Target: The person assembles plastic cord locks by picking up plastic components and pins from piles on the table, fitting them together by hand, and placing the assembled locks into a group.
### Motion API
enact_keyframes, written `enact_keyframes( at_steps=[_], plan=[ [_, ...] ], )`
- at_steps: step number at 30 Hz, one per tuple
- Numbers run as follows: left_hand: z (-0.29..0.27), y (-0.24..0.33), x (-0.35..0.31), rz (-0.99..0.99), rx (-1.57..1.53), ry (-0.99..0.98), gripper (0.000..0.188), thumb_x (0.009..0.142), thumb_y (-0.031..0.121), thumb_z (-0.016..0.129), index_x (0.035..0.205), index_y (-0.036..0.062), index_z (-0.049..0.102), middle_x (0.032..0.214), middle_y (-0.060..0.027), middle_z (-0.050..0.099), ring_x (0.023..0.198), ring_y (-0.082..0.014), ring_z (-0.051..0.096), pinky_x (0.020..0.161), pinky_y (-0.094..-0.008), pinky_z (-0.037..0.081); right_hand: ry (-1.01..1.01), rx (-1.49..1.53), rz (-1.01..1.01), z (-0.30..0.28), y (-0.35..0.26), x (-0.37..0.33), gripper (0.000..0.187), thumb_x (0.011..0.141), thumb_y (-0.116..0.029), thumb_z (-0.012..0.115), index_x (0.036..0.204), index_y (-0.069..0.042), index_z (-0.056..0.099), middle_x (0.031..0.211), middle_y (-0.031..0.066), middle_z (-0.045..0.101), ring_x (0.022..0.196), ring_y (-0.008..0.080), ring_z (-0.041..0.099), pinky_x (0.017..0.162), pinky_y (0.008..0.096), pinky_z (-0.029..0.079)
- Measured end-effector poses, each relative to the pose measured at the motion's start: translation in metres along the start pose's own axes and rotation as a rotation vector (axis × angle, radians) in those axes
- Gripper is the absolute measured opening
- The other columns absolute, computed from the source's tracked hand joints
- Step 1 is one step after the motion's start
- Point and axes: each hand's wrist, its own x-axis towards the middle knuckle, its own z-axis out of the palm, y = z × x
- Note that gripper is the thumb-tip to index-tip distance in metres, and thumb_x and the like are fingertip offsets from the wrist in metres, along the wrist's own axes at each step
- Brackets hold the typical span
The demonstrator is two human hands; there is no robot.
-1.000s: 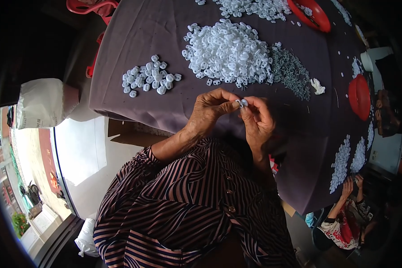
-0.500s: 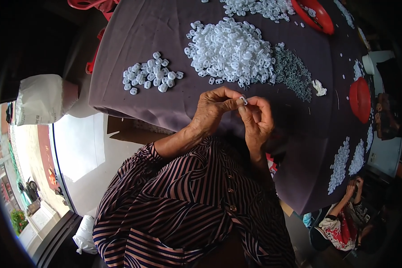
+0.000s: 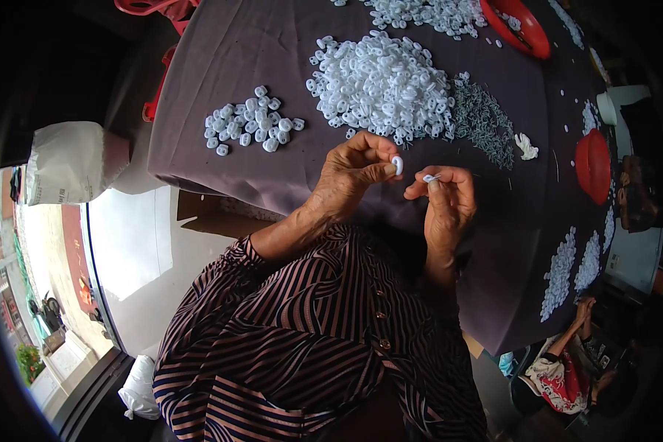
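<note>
The left hand (image 3: 352,174) pinches a white bead (image 3: 398,166), long way pointing forward; the right hand (image 3: 449,197), just rightward, pinches a pale bit (image 3: 432,177).

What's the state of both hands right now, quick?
Left hand: closed, holding a white piece.
Right hand: closed, pinching a pale thing, too small to identify.

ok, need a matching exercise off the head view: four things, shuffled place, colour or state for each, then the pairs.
1. left hand
2. small white cluster
3. grey heap
4. tablecloth

A. against the right side of the large white pile
B. dark purplish
C. pinching a white oval piece
D. left of that pile, apart from it

Pairs: 1-C, 2-D, 3-A, 4-B
</note>
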Motion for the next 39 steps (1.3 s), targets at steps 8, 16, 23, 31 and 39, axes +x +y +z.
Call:
enact_keyframes(
  at_steps=[8,16,23,31,39],
  plan=[
    [0.003,0.000,-0.009,-0.019,0.030,-0.036,0.012,0.066,0.001,0.052,0.077,0.0022,0.048,0.075,-0.0041,0.051,0.069,-0.0098,0.047,0.062,-0.0209,0.038,-0.049,-0.014,-0.036,-0.001,0.006,-0.007,0.010,0.071,-0.001,0.042,0.080,0.001,0.043,0.064,0.0055,0.043,0.052,0.0085,0.041,0.049,0.0225,0.040],
    [0.007,0.005,-0.018,0.010,0.238,-0.110,0.010,0.069,0.001,0.050,0.079,0.0018,0.047,0.076,-0.0034,0.050,0.072,-0.0095,0.048,0.064,-0.0210,0.039,-0.037,-0.125,0.052,0.004,-0.003,-0.010,0.012,0.073,-0.003,0.043,0.084,0.001,0.044,0.065,0.0030,0.043,0.055,0.0068,0.041,0.050,0.0212,0.040],
    [0.000,-0.002,-0.017,0.014,0.277,-0.080,0.011,0.069,-0.001,0.049,0.080,0.0007,0.046,0.078,-0.0042,0.049,0.072,-0.0090,0.048,0.063,-0.0210,0.040,-0.056,-0.107,0.018,-0.001,-0.001,-0.013,0.008,0.073,-0.001,0.043,0.081,0.001,0.043,0.069,0.0039,0.043,0.055,0.0069,0.043,0.052,0.0194,0.039],
    [0.006,-0.003,-0.019,0.052,0.323,-0.141,0.012,0.070,-0.001,0.048,0.081,0.0014,0.048,0.070,0.0005,0.049,0.065,-0.0037,0.044,0.058,-0.0161,0.036,-0.068,-0.022,0.092,-0.004,-0.003,-0.012,0.004,0.073,-0.001,0.043,0.077,0.001,0.042,0.070,0.0040,0.043,0.056,0.0073,0.044,0.053,0.0178,0.037],
    [0.019,0.000,-0.018,-0.003,0.270,-0.097,0.014,0.069,0.000,0.049,0.083,0.0011,0.049,0.071,-0.0004,0.050,0.067,-0.0053,0.045,0.061,-0.0172,0.037,-0.047,-0.148,0.073,-0.007,-0.010,-0.013,0.010,0.072,0.000,0.045,0.082,0.002,0.043,0.072,0.0039,0.044,0.055,0.0069,0.045,0.051,0.0165,0.038]
  ],
)
